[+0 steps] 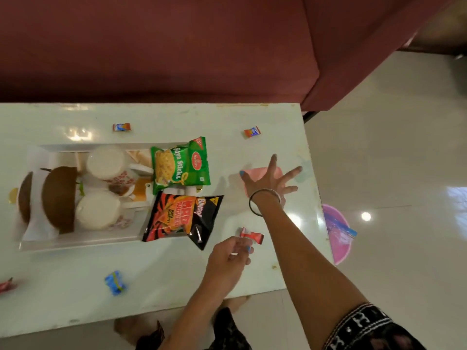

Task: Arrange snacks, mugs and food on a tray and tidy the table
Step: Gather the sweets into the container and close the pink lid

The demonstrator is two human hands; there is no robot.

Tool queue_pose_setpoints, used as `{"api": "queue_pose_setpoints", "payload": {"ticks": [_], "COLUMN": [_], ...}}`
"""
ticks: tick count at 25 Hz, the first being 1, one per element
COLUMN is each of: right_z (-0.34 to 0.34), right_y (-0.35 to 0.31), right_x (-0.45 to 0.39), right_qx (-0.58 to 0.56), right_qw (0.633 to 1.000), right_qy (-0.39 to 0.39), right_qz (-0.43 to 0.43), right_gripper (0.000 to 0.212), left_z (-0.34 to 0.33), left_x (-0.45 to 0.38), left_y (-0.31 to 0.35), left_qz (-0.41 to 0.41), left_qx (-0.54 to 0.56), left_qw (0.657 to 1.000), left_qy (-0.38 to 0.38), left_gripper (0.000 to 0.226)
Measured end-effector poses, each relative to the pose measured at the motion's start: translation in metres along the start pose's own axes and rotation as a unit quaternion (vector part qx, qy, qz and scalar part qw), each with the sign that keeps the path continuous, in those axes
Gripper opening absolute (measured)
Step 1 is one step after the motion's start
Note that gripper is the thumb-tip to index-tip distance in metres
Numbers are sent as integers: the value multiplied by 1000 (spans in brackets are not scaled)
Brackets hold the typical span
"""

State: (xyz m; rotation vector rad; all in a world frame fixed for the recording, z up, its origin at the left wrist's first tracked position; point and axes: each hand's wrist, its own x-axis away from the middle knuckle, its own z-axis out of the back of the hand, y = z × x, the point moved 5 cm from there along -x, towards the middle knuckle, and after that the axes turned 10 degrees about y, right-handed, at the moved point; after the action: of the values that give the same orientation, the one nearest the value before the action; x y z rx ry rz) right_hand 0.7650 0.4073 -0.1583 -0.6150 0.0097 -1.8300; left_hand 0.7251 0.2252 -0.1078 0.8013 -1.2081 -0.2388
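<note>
A white tray (83,242) lies at the left of the pale table (161,279). In it stand two white mugs (106,161), with two brown buns (59,198) on paper at its left end. A green soya sticks packet (180,164) and a black-and-red Bingo packet (180,217) rest over its right end. My left hand (227,258) pinches a red-and-white candy wrapper (251,235) just above the table. My right hand (271,180) is spread, fingers apart, over a pink cloth (252,173) near the table's right edge.
Small wrappers are scattered about: two orange ones (121,127) (252,131) at the back, a blue one (115,282) at the front, a red one (7,286) at the left edge. A maroon sofa (177,46) runs behind. A pink basin (338,233) stands on the floor.
</note>
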Motion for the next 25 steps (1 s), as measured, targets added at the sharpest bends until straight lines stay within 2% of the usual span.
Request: {"api": "queue_pose_setpoints", "payload": {"ticks": [4,7,8,10,12,13,17,23,25], "right_z": [-12,-6,-1,10,24,31,51,51,50], "right_y": [-1,5,7,12,15,16,16,17,17], "right_x": [-2,3,3,4,15,21,37,41,36], "right_qx": [63,99,80,-36,-153,-170,-164,-150,-173], "right_qw": [996,988,986,980,953,941,924,911,898], "right_qy": [-29,-29,-44,-114,-206,-229,-235,-270,-313], "right_qz": [62,116,139,159,163,182,253,274,258], "right_gripper": [67,57,55,51,53,55,58,59,57], "left_z": [-23,-23,-22,-21,-24,-27,-42,-42,-38], "left_x": [-13,-22,-25,-33,-41,-43,-47,-59,-59], "left_y": [-3,-11,-13,-14,-11,-9,0,2,-2], "left_qz": [46,102,122,162,195,205,226,203,221], "left_qx": [64,156,191,241,269,283,375,380,398], "left_qw": [996,974,963,943,934,931,899,903,890], "left_qy": [48,126,148,164,134,109,21,17,21], "left_gripper": [16,19,22,27,37,44,67,54,52]}}
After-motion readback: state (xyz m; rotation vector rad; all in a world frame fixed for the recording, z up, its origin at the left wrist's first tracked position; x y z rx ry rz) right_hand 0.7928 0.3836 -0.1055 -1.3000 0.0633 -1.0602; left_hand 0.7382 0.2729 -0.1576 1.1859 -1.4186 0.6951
